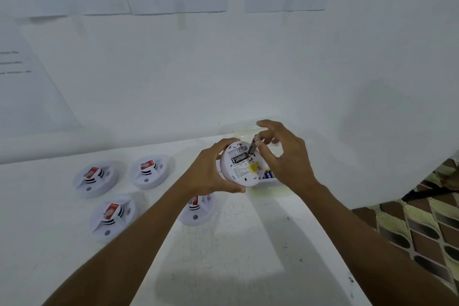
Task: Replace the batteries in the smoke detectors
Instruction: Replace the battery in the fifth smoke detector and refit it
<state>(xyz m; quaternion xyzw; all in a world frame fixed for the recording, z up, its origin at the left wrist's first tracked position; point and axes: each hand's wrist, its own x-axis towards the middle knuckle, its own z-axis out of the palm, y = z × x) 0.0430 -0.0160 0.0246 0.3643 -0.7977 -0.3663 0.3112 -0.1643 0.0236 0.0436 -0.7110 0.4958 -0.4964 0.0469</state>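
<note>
Above the desk [223, 256], a second cell is going into the held detector.

The right hand [285, 156] has its grip pinched on a loose battery [253, 144], other fingers spread. The battery's long axis leans steeply, lower end at the compartment, upper cap pointing up and away. A seated battery [239, 158] already lies across the smoke detector [242, 171], which the left hand [211, 171] grips by the rim, back toward the camera. Four spare detectors [95, 179] rest face-up on the desk, probably still to do; blue batteries [269, 174] lie just beyond.
</note>
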